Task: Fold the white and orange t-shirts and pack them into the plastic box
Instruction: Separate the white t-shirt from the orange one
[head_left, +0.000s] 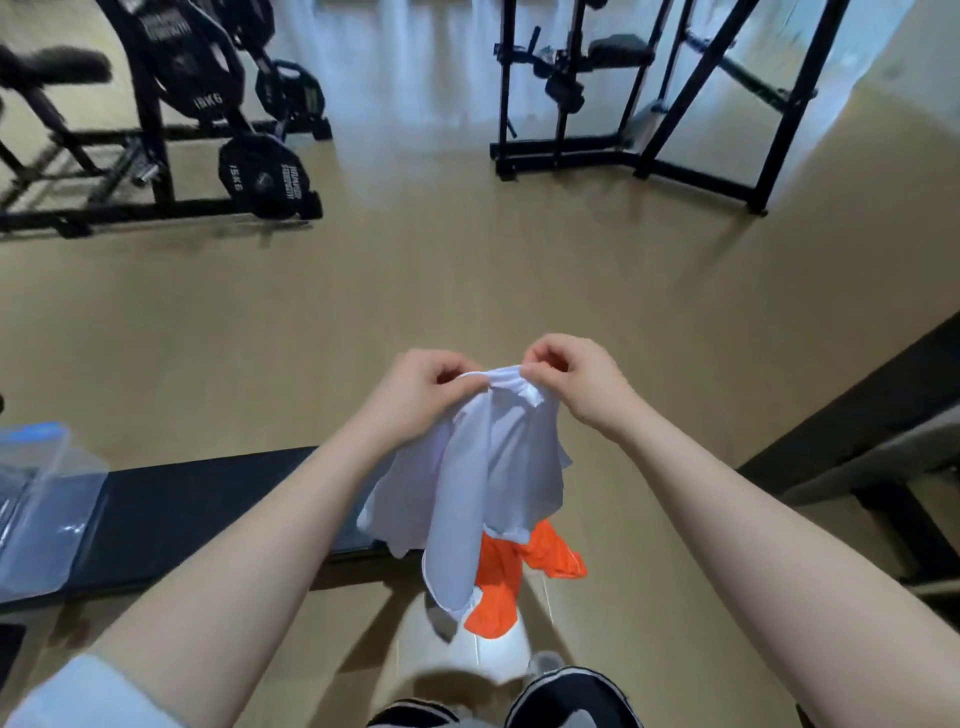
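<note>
Over the end of the black bench (208, 499), both arms are stretched out and the white t-shirt (483, 467) hangs in the air from its top edge. The left hand (421, 387) has thumb and curled fingers pinching the bunched edge on one side; the right hand (569, 374) pinches the same edge on the other side, fingers curled in tight, with the two hands close together. The shirt is crumpled and unfolded, draping straight down, and no flat panel is laid out anywhere. The orange t-shirt (524, 566) shows below and behind the white one, also crumpled; cannot tell whether it hangs caught up with the white shirt or lies on something near the bench end. The clear plastic box (47, 499) sits at the left end of the bench, well apart from the shirts; its contents are hard to read through the blur, but no clothing shows inside. Judgement on progress: very early, nothing folded, nothing packed. Left to do, as it looks: shake out and fold the white shirt, then the orange one, then put both in the box. The bench top between box and hands looks like the likely folding surface. Gym rack (649, 104) and weight plates (260, 176) stand beyond on the floor, out of the way.
</note>
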